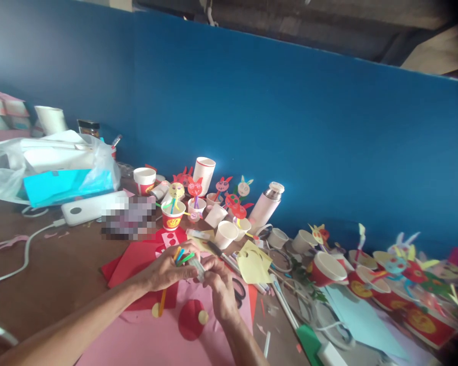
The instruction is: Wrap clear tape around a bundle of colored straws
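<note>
My left hand [174, 269] is closed around several coloured sticks, blue, orange and green, whose ends poke out above the fingers. Between both hands is a small clear, whitish piece [197, 268]; the fingers of my right hand [218, 284] pinch its right side. An orange stick [162, 302] points down below my left hand, beside a small yellow disc [155, 309]. Under the hands lie pink paper [137, 338] and red sheets [133, 264]. A red paper oval [191, 320] with a pale yellow disc [203, 317] on its edge rests on the pink paper.
Behind the hands stand paper cups [226, 234] with paper animal faces and a pink flask [265, 206]. Black-handled scissors [239, 292] lie at the right, near cut yellow paper [254, 262]. More decorated cups [328, 268] fill the right side. A white power bank [95, 207] is at the left.
</note>
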{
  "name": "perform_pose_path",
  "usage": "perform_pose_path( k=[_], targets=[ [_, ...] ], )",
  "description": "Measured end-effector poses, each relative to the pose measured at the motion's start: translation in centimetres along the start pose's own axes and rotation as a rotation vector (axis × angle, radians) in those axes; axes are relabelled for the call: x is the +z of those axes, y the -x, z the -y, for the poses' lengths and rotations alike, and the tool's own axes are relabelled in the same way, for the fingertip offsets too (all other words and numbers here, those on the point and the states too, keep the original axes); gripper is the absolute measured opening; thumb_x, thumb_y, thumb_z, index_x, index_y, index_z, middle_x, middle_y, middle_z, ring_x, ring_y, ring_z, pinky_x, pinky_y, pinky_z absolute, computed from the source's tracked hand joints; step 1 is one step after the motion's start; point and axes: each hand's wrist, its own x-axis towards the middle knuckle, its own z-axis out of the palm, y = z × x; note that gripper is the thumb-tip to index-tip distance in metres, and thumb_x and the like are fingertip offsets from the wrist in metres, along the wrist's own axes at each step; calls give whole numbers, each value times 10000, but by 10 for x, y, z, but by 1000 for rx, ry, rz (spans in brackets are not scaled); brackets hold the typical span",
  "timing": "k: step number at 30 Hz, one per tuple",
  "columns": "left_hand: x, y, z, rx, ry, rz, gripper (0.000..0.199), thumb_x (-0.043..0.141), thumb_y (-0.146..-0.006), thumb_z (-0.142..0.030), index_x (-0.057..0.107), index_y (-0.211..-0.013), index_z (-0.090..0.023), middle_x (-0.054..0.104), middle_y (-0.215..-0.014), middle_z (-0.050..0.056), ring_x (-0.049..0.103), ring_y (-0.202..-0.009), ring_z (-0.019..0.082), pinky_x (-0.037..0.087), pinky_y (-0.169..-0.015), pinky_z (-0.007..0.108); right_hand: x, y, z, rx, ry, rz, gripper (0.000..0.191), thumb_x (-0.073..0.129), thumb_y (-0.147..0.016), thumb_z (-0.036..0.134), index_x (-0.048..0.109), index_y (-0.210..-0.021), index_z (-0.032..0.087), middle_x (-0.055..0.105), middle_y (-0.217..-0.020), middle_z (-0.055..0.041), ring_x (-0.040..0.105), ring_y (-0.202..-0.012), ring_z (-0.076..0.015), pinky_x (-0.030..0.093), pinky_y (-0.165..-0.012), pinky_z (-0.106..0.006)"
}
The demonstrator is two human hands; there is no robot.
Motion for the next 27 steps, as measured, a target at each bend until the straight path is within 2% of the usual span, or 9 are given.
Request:
perform_pose_path(
  k=[3,7,12,16,22,27],
  targets=[
    [0,1,0,-13,-21,-52,334,643,-724,-439,552,-870,-151,488,-827,8,475,-706,125,399,-597,214,-2,1,2,-28,14,28,79,497,-702,203,544,-640,201,494,-650,15,453,-610,-134,393,-611,-251],
    [-1,3,0,-100,-12,-97,407,651,-716,-409,535,-1020,-165,520,-963,36,496,-736,137,415,-620,228,-3,1,4,-94,36,47,103,483,-724,212,565,-662,202,530,-678,0,476,-638,-152,409,-644,-273],
    [-1,2,-4,-70,-71,-134,368,637,-723,-400,543,-979,-153,543,-861,24,519,-772,161,424,-650,237,-3,0,4,-101,64,67,91,498,-706,178,575,-674,215,529,-683,7,484,-671,-161,405,-677,-280],
    [0,1,-10,-67,-74,-120,343,624,-734,-387,539,-978,-163,558,-910,33,524,-759,153,421,-625,227,-4,0,0,-107,43,74,90,506,-712,169,583,-702,214,534,-701,14,483,-684,-154,400,-683,-269],
    [4,-1,-11,-79,30,-104,286,610,-749,-385,510,-900,-164,550,-746,1,525,-661,135,418,-602,234,-4,1,-5,-93,33,49,92,507,-762,198,593,-728,205,565,-702,12,506,-691,-155,415,-691,-270],
    [5,-1,-12,-94,106,-117,285,618,-750,-380,488,-890,-169,526,-693,-15,514,-628,127,419,-594,245,-5,1,-10,-121,54,38,120,496,-764,184,612,-773,210,589,-733,9,533,-699,-157,423,-684,-269]
  ],
)
